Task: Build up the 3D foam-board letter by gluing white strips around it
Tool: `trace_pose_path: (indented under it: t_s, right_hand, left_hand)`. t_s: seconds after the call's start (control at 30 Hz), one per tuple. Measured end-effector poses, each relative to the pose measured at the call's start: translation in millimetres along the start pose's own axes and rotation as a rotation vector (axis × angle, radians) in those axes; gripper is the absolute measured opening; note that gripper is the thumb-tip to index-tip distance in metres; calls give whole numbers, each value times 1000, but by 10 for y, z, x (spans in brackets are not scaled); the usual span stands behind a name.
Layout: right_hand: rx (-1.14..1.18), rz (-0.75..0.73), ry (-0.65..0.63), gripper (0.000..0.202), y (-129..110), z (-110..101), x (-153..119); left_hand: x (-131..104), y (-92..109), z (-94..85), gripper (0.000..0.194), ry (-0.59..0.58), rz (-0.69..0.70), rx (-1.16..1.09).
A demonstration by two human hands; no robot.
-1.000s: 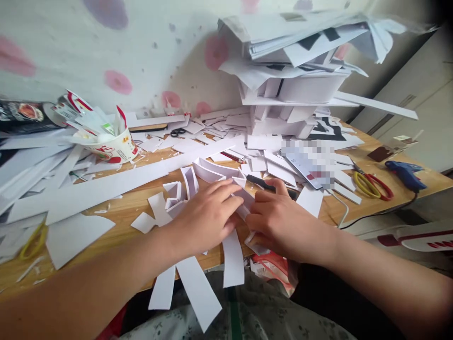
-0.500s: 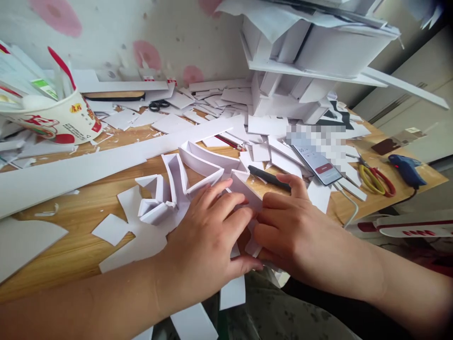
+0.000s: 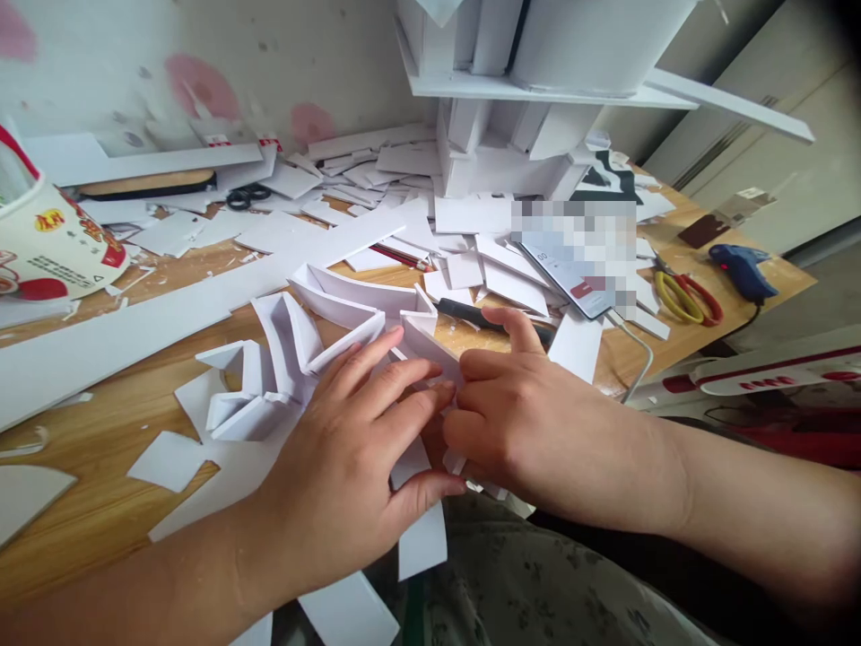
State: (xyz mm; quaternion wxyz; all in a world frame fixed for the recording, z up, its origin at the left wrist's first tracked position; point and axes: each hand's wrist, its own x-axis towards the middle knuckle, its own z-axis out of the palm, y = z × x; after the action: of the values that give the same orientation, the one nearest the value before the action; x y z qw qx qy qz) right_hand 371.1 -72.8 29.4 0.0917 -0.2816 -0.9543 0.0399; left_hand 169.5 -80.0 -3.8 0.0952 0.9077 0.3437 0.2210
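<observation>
A white foam-board form [image 3: 336, 301], with thin upright walls glued along curved and angled outlines, lies on the wooden table. My left hand [image 3: 356, 422] lies across its near right part, fingers bent over the walls and thumb toward the near edge. Pressed against the right-hand wall [image 3: 430, 341] from the other side is my right hand [image 3: 517, 413], its fingers curled and index finger raised. The fingertips of both hands almost meet around this wall. What lies under the right palm is hidden. Just beyond the right index finger lies a black slim tool [image 3: 464, 311].
White board offcuts [image 3: 464, 269] litter the table. A phone [image 3: 571, 269] with a cable, pliers-like yellow-and-red handles [image 3: 686, 296] and a blue glue gun [image 3: 743, 269] lie right. Behind stands a white board model [image 3: 525, 161]; black scissors [image 3: 247, 196] and a paper bucket [image 3: 60, 242] are left.
The view has shifted so that the scene sits further left in the picture. Both hands keep nearly the same hold on the foam-board form.
</observation>
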Motion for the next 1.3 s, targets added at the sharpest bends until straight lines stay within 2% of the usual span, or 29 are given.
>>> trace_pose_path:
  t_s: [0.13,0.23,0.63,0.83,1.13,1.3]
  right_hand:
    - [11,-23,-10,22,9,-6,-2]
    - [8,-25,-15,21,17,-14,13]
    - [-5,26,-89,24,-5,-48,23]
    - [-39,58,-152,22,-32,-77,31]
    - [-2,27,-104,23,-16,-22,-3]
    - [74,-11,-140,20,61,-136,-20]
  left_hand:
    - [15,-40,-37,38,-50,15,10]
    - [28,-68,-43,36,-47,7,-6]
    - [53,-76,-24,43,-32,-55,-110]
    - [32,-37,-1,54,-39,-89,-137]
    - [16,10,12,46,-15,-96,-109]
    - [1,14,9,41,-19,-98,-106]
